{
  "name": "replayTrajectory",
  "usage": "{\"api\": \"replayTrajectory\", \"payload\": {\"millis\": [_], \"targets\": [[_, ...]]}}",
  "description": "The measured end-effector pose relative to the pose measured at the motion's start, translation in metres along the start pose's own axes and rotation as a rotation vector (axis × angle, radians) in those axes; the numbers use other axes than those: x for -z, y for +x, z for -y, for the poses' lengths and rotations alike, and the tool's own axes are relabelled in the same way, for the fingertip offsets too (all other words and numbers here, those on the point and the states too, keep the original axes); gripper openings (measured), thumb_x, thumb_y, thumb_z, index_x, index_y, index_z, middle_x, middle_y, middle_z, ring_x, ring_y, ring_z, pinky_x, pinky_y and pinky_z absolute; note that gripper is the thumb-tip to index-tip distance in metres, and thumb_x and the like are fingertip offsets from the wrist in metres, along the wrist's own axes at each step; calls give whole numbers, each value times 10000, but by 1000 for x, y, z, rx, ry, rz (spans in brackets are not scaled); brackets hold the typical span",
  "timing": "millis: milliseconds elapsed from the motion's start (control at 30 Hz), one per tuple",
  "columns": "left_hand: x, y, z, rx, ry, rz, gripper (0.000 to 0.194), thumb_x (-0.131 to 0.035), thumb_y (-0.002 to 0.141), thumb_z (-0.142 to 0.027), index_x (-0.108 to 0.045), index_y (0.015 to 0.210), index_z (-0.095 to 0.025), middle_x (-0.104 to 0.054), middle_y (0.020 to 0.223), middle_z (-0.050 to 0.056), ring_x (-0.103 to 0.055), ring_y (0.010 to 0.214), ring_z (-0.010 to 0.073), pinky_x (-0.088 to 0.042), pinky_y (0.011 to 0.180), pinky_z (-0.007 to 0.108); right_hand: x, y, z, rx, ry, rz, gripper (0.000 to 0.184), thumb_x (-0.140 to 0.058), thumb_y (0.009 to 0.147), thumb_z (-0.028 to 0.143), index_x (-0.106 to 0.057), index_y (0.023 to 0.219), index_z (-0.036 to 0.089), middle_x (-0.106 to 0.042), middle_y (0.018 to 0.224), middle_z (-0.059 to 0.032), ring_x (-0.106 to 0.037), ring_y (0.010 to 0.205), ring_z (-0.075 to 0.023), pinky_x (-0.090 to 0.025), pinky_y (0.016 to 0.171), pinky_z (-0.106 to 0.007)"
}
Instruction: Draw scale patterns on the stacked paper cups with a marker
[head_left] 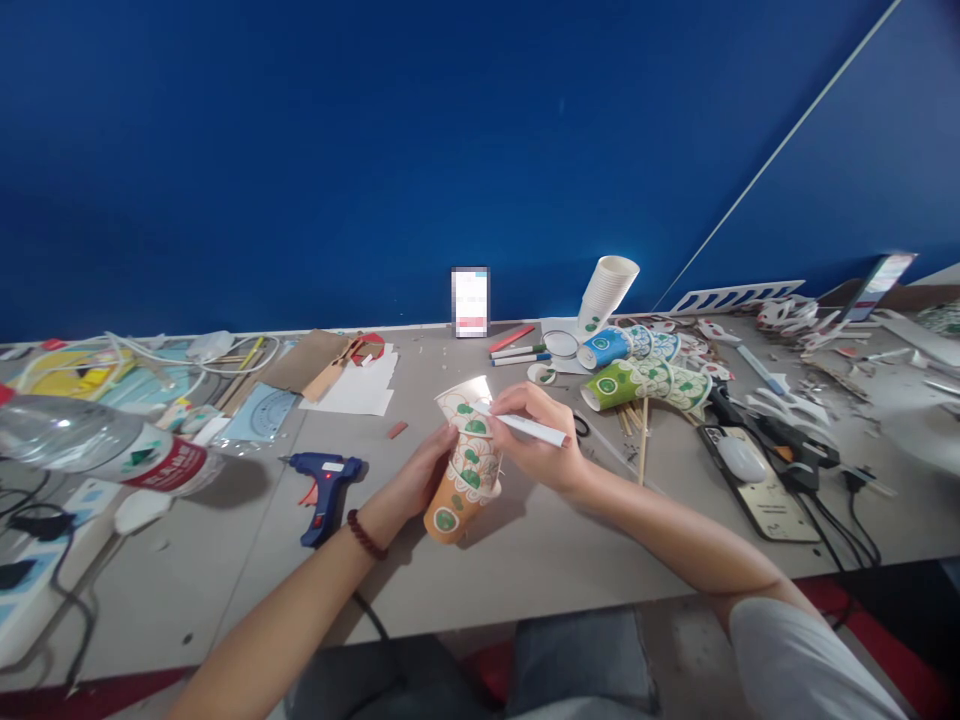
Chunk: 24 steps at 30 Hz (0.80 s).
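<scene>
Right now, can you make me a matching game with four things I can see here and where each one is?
Things:
1. orange patterned cup piece
2. white pen
3. plastic bottle
4. stack of white paper cups

Places:
A. held in the right hand
B. at the back, near the blue wall
C. held in the left hand
D. lying on its side at the picture's left edge

Right pairs: 1-C, 2-A, 3-D, 4-B
</scene>
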<state>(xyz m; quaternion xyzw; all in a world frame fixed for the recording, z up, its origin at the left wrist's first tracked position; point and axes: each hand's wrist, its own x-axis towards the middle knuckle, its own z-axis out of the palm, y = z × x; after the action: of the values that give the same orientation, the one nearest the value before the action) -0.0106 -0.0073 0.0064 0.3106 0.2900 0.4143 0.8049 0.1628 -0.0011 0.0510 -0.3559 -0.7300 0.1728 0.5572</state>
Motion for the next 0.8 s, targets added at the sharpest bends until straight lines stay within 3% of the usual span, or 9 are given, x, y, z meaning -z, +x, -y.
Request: {"api": "replayTrajectory", "payload": {"millis": [800], "targets": [[0, 0, 0, -8, 28, 4, 357, -592, 840, -398, -628, 1113, -172, -679, 1117, 110, -648, 951, 253, -473, 826, 362, -2, -2, -3, -25, -44, -37, 73, -622, 786, 189, -609, 846, 229, -664, 788, -23, -641, 726, -157, -530, 638, -288]]}}
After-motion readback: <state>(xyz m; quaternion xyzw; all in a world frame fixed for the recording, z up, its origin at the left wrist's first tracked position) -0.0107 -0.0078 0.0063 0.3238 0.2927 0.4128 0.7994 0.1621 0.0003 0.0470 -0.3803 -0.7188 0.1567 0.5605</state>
